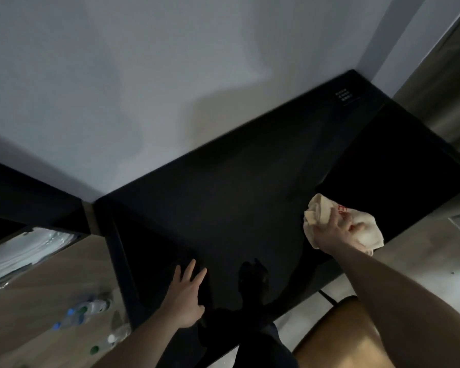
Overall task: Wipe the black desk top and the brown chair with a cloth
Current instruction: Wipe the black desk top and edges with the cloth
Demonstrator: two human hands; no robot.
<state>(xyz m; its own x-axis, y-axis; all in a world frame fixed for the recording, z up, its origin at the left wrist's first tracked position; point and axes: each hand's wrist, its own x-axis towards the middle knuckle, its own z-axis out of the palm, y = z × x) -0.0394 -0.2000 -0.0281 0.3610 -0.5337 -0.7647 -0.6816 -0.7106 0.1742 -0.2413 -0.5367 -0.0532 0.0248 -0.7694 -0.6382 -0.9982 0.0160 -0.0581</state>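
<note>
While the right hand (337, 232) bunches a cream cloth (327, 216) on the black tabletop (223, 197), left fingers (190, 272) lie spread flat; the brown chair (340, 338) is cut off, and the bottles (88, 312) are blurred.

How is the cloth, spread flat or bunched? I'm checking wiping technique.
Bunched: the cloth bulges in crumpled folds around the right hand gripping it on the desk top.

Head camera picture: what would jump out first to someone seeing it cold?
The pale cloth bunched in the right hand stands out against the black desk top, near its right front edge. The left hand lies flat with spread fingers on the desk's near edge. A brown chair shows at bottom right.
</note>
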